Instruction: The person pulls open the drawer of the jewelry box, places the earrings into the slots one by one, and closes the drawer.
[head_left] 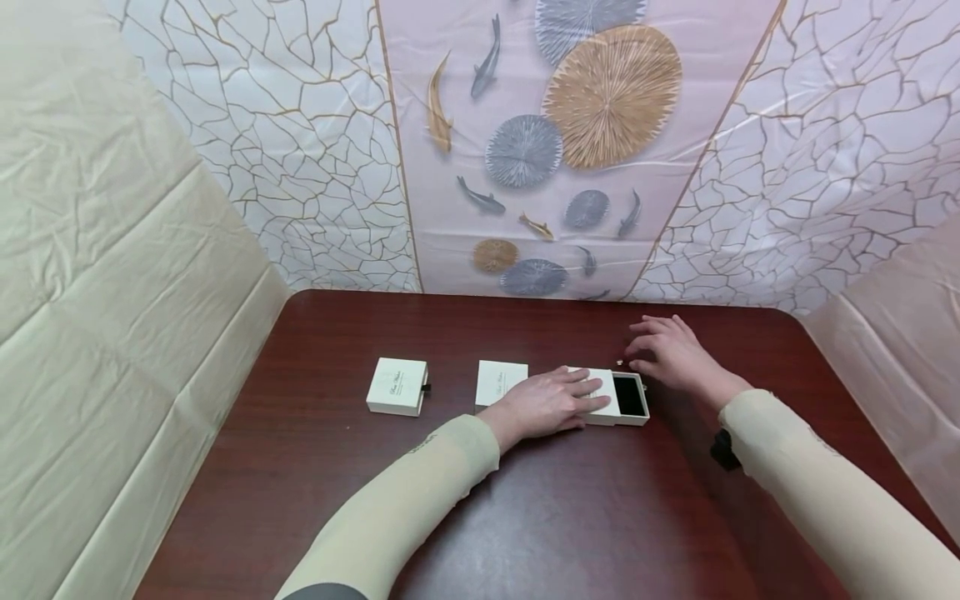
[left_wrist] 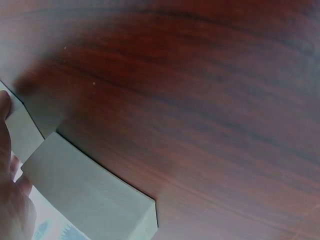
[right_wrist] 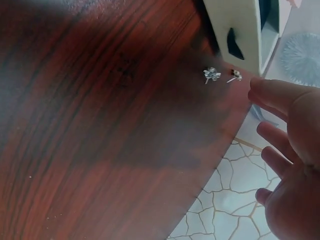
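My left hand (head_left: 551, 404) rests palm down on a white drawer-style gift box (head_left: 606, 386), its fingers extended across the lid. From the box's right end the black-lined drawer (head_left: 629, 395) is pulled partway out. Two small sparkly stud-like pieces, seemingly earrings (right_wrist: 212, 74), lie on the table by the drawer's tabbed end in the right wrist view. Just beyond that end, my right hand (head_left: 675, 357) hovers with fingers loosely bent and apart, holding nothing visible. The thumb tip is close to one of the studs (right_wrist: 236, 76).
A second white box (head_left: 501, 379) stands beside my left wrist, partly covered by it. Farther left sits another white box (head_left: 397, 387) with a black ribbon tab. All are on a dark red wooden table (head_left: 555, 508) with patterned cloth (head_left: 525, 242) hanging behind it.
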